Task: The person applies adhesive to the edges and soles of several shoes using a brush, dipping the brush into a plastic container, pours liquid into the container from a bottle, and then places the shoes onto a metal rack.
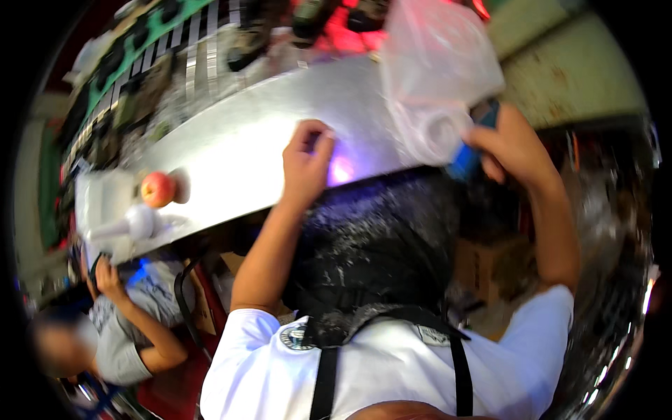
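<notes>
My left hand [308, 157] is over the middle of the shiny metal table [245, 133]. Its fingers are curled in with the thumb against them, and whatever is inside them, if anything, is hidden. Off the table's right end, my right hand [514, 147] is closed around a blue and dark handheld object [464, 161], too smeared by motion to name. Just left of that object is a whitish ring-shaped thing [441, 129], beside a large translucent plastic bag or container [437, 56].
A red apple-like fruit [158, 189], a blurred white bottle-like object [140, 221] and a pale tray [108, 192] are at the table's left end. Several shoes [248, 45] line the far side. Another person [136, 322] sits at lower left. Cardboard boxes [490, 266] stand below.
</notes>
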### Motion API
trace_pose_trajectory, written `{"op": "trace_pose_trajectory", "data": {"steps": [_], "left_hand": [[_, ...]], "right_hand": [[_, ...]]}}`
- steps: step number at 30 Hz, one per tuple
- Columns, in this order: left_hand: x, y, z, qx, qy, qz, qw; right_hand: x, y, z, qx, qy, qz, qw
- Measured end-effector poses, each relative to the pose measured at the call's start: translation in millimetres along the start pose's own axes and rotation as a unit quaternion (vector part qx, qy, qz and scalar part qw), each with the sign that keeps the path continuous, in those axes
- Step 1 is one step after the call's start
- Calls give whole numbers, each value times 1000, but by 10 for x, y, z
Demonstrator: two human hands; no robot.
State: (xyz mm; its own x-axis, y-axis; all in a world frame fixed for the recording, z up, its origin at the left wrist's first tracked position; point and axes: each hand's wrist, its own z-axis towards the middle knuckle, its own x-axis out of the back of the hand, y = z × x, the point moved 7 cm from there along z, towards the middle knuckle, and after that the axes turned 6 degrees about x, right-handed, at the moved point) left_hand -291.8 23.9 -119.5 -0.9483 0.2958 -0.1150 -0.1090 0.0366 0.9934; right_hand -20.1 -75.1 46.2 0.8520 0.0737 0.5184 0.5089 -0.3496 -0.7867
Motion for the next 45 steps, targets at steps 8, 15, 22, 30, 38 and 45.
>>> {"op": "trace_pose_trajectory", "data": {"steps": [8,15,22,30,38,45], "left_hand": [[-28,152,-65,-27,-9,63,998],[-21,254,-114,-40,-7,71,997],[-28,278,-121,-38,-13,79,996],[-39,336,-130,-34,-18,84,996],[-81,293,-130,-43,-23,92,995],[-35,354,-164,-82,-7,115,990]], "right_hand": [[357,-49,-167,110,109,191,969],[813,11,-54,240,187,238,922],[979,61,110,282,220,289,888],[978,106,223,260,229,331,878],[1004,242,250,255,220,401,852],[928,59,300,379,171,290,862]]}}
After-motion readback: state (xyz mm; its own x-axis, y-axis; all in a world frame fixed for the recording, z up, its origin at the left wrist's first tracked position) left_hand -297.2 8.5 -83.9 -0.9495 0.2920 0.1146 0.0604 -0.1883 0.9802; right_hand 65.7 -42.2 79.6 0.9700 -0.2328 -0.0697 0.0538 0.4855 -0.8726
